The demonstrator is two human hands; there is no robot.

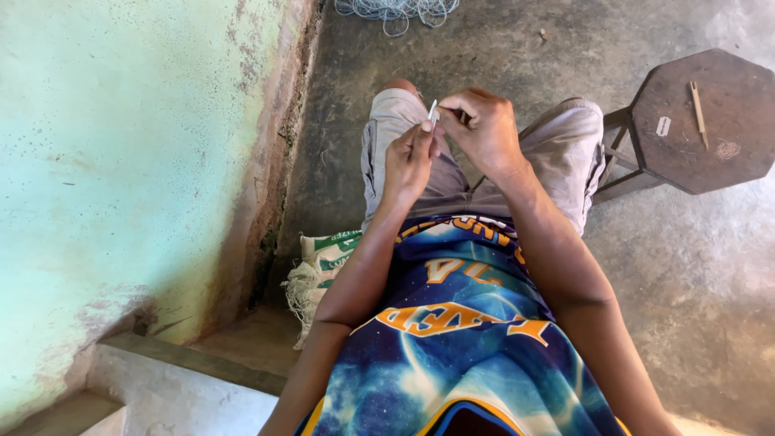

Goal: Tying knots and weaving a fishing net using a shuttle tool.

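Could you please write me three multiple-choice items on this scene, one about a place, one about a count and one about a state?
1. Where does the dark octagonal wooden stool stand?
A. Against the green wall
B. On the concrete floor to the person's right
C. Across the person's lap

2. How many thin pale sticks lie on the stool?
A. One
B. Three
C. Five

3. How are the left hand and right hand placed?
A. Resting flat on the stool
B. Hanging at the person's sides
C. Close together over the knees, fingertips pinching a small white sliver

Answers: 1 B, since the stool sits on bare floor beside the right knee; 2 A, as only one stick shows on its top, next to a small white tag; 3 C, as both hands meet above the grey shorts around the sliver.
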